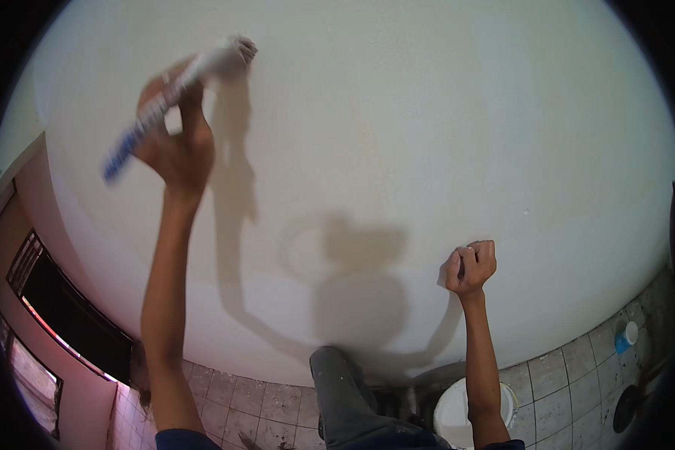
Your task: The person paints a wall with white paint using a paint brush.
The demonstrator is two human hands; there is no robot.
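Note:
My left hand (174, 129) is raised at the upper left, its fingers around a paintbrush (152, 112) with a blue-ended, paint-smeared handle. The brush slants up to the right, slightly blurred, and its pale bristles are at the white wall (371, 140). Lower right, my right hand (472, 267) is curled into a loose fist close against the wall; whether anything is inside it cannot be told. Shadows of my arms and head fall on the wall between the hands.
A white bucket (455, 413) stands on the stained tile floor (270, 402) below my right forearm. A small blue and white container (626, 337) and a dark round object (629, 408) are at the lower right. A dark doorway (73, 309) and window (34, 377) lie left.

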